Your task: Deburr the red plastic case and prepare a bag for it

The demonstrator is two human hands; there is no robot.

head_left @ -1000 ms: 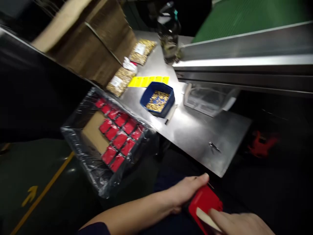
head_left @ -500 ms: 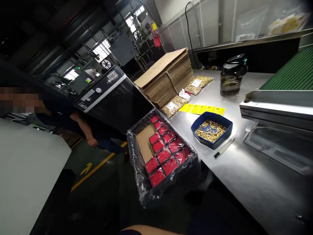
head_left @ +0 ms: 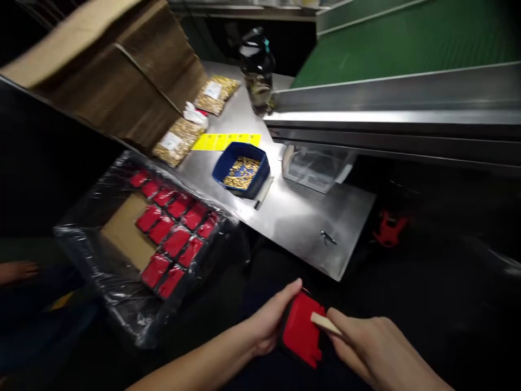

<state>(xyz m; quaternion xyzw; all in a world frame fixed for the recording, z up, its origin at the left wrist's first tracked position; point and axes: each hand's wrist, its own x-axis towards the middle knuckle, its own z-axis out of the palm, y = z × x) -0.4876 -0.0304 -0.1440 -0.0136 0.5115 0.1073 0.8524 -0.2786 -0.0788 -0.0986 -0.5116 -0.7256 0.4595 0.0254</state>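
By the left hand [head_left: 271, 321], a red block [head_left: 299, 328] is gripped at its side, in front of the bench [head_left: 301, 210], seemingly so that its face is left free for the stick [head_left: 324, 323] pinched in the right hand [head_left: 366, 343]. Beside the bench, red pieces [head_left: 176, 241] are packed in a film-lined box [head_left: 118, 290], probably against scratches; on the bench, golden bits [head_left: 241, 178] are kept together by a tray [head_left: 258, 183].

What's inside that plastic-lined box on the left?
Rows of red-topped pieces and brown cardboard show inside the plastic-lined box. Whatever lies beneath them is covered and can't be seen.
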